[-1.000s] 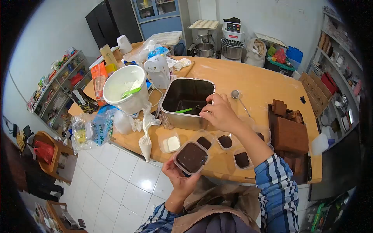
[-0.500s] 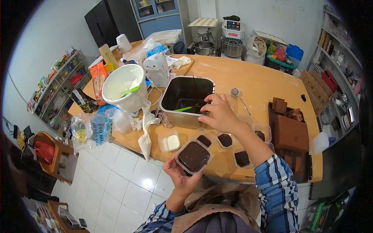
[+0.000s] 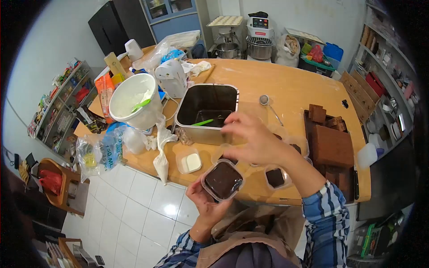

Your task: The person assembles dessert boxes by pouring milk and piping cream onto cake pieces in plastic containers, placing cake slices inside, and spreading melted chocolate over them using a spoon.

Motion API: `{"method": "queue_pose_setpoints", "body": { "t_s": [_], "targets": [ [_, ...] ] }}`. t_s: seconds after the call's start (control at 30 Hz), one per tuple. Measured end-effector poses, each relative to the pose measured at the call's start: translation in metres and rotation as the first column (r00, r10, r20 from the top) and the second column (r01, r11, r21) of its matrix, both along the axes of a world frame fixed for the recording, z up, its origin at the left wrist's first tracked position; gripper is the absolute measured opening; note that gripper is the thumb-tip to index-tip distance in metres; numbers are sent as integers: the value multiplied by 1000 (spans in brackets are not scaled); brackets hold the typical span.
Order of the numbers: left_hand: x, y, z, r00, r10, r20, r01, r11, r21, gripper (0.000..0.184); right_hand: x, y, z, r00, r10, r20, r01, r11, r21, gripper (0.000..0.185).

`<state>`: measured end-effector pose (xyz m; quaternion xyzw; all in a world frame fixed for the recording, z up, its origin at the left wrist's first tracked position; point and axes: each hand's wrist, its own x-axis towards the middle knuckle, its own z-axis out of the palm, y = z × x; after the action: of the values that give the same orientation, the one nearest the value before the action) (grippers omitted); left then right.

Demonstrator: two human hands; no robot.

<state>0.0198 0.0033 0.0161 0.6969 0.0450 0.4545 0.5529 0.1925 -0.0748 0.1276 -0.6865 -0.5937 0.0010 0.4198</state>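
Observation:
My left hand (image 3: 206, 204) is wrapped around a square clear plastic tub of chocolate (image 3: 222, 180), tilted so its glossy dark surface faces me. Above that tub and to its right, my right hand (image 3: 259, 139) hovers with thumb and fingers apart, nothing visible between them. It is close to the front right corner of a deep metal pan (image 3: 208, 136) smeared inside with dark chocolate. A spatula with a green handle (image 3: 203, 122) rests in the pan. Partly behind my right hand lie other small tubs, and one with a dark filling (image 3: 275, 177) shows below my wrist.
A tub with white filling (image 3: 191, 163) stands left, beside a filled piping bag (image 3: 161, 165). Behind are a white bucket (image 3: 134, 117) and a hand mixer (image 3: 171, 79). A small strainer (image 3: 264, 100) lies beyond. Brown cake (image 3: 333, 149) sits on a dark tray at right.
My right hand has moved from the pan's rim down toward the held tub, its fingers spreading. The left hand keeps hold of the tub, and the view has shifted slightly.

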Motion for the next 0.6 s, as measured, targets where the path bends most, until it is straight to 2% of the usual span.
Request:
{"method": "queue_pose_setpoints", "body": {
  "t_s": [0.07, 0.17, 0.27, 0.3, 0.43, 0.53, 0.6],
  "targets": [
    [-3, 0, 1, 998, -50, -25, 50, 999, -6, 83, -15, -19, 12, 975, 216, 45, -207, 967, -149, 64],
    [-9, 0, 2, 982, -186, -38, 184, 982, -35, 88, -36, -41, 19, 945, 319, 77, -266, 883, -386, 82],
    [-9, -4, 5, 943, -334, 11, 334, 941, -61, 90, -46, -52, 22, 944, 314, 100, -221, 829, -514, 89],
    [-8, -7, 4, 931, -365, 21, 366, 927, -86, 90, -47, -53, 28, 950, 309, 40, -237, 799, -553, 86],
    [-7, -10, 3, 903, -429, -18, 425, 898, -112, 96, -50, -62, 25, 957, 287, 47, -220, 819, -530, 84],
    [-3, -12, 2, 908, -415, -59, 415, 910, 0, 98, -49, -65, 24, 962, 272, 35, -220, 842, -493, 83],
    [2, -16, 4, 901, -434, 8, 434, 899, -56, 92, -45, -67, 24, 964, 264, 6, -232, 857, -461, 83]
  ]
}}
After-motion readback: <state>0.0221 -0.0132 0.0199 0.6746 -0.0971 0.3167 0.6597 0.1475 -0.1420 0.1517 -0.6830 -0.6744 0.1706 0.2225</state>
